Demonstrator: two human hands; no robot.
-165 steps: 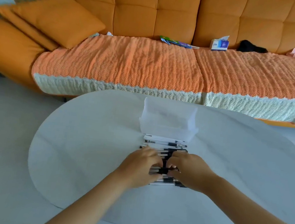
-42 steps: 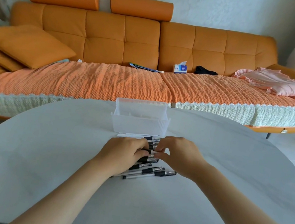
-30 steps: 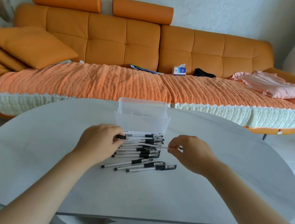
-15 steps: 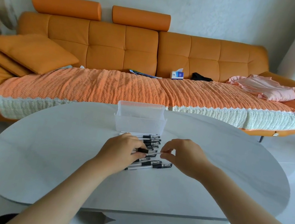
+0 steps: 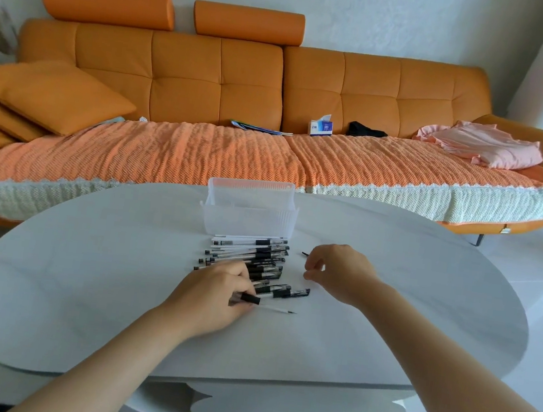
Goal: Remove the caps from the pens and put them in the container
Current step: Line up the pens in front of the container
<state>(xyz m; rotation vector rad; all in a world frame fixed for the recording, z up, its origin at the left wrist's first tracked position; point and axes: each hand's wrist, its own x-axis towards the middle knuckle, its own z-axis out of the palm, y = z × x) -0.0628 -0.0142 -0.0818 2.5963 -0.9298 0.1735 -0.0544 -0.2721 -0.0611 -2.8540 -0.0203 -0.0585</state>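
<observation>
Several capped black-and-white pens (image 5: 250, 259) lie in a pile on the white table (image 5: 390, 289), just in front of a clear plastic container (image 5: 248, 218). My left hand (image 5: 214, 296) grips one pen (image 5: 268, 306) by its black grip. That pen's bare tip points right, with no cap on it. To the right of the pile, my right hand (image 5: 337, 272) hovers with its fingers curled, pinching a thin black piece that looks like the pen cap (image 5: 303, 253); only its end shows. The container's inside looks bare.
An orange sofa (image 5: 211, 71) with a knitted throw stands right behind the table. On it are a tissue box (image 5: 320, 128), booklets, a dark item and pink cloth (image 5: 482, 146). The table's front edge runs below my forearms.
My hands have drawn apart: the left pulled one pen toward me, out of the pile, and the right moved right with the small black piece. The pen's tip is now bare.
</observation>
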